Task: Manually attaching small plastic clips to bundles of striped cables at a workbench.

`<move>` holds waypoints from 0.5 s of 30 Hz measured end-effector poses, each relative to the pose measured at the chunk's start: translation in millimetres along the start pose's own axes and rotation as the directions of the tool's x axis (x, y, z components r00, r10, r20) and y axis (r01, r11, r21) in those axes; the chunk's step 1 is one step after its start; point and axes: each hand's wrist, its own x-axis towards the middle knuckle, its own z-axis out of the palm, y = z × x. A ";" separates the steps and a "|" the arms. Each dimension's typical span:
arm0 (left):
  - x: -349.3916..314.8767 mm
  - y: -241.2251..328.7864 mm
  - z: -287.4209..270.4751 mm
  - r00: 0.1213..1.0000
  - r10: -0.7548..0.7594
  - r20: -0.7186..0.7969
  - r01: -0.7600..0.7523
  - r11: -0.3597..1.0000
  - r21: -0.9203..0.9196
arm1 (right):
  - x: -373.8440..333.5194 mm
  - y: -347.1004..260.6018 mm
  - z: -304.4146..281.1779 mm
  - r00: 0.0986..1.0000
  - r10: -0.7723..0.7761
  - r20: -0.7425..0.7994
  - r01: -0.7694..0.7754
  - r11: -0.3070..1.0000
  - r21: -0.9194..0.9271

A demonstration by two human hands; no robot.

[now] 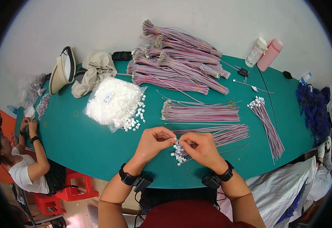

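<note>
At the table's near edge, my left hand (151, 144) is closed in a pinch on a small white connector housing (176, 140). My right hand (203, 149) pinches the thin end of a pinkish-grey cable against it; the fingers partly hide where the two meet. Just below my fingertips lie several cables with white connectors (179, 155) on their ends. Their loose tails (232, 133) fan out to the right, beyond my right hand. A little farther off is a flat bundle of cables (202, 113) with bare-looking ends at its left.
A bag of white connectors (112, 102) has spilled some beside it. Large tied cable bundles (181, 60) are heaped at the back. A finished-looking cable bundle (266, 127) lies right, near two bottles (270, 55). A hat (63, 70) stands left. Another person (25, 163) works at far left.
</note>
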 end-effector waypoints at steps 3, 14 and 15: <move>0.3 -0.7 0.4 1.000 0.018 0.010 -0.019 1.000 0.014 | -0.8 1.3 0.2 1.000 -0.013 -0.006 0.013 1.000 -0.007; 1.5 0.8 1.7 0.997 -0.004 0.078 0.012 0.995 -0.103 | -1.4 4.7 0.6 0.996 -0.076 -0.047 0.076 0.997 0.008; 1.2 1.1 1.5 0.997 -0.006 0.077 0.014 0.995 -0.099 | -1.2 3.1 0.2 0.997 -0.063 -0.040 0.064 0.998 0.004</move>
